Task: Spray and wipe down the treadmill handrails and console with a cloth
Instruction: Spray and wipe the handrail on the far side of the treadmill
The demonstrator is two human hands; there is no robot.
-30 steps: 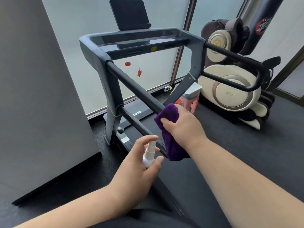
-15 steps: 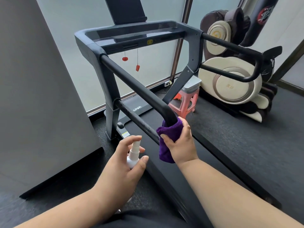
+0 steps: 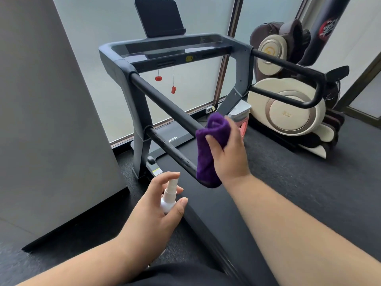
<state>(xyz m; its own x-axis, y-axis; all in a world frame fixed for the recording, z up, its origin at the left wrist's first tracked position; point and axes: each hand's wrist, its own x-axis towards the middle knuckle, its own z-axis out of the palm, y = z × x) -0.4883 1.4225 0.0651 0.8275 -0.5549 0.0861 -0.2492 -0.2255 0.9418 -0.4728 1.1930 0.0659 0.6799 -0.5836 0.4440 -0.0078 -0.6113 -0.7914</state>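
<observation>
My right hand (image 3: 228, 159) grips the purple cloth (image 3: 210, 149) wrapped over the left handrail (image 3: 165, 106); below-left of it, my left hand (image 3: 156, 209) holds the spray bottle (image 3: 169, 196).

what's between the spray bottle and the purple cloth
In the head view, the curved end of the left handrail's lower bar crosses that gap; behind it is bare treadmill belt. Spray bottle, purple cloth.

Cloth (image 3: 208, 153): purple, bunched, draped over near end of left handrail (image 3: 165, 104), held there.
Spray bottle (image 3: 169, 195): small, white, upright, nozzle twd rail, below-left of cloth.
Handrails: black looped bars; right handrail (image 3: 288, 68) bare.
Console (image 3: 169, 48): grey, dark screen (image 3: 159, 17) tilted atop.
</observation>
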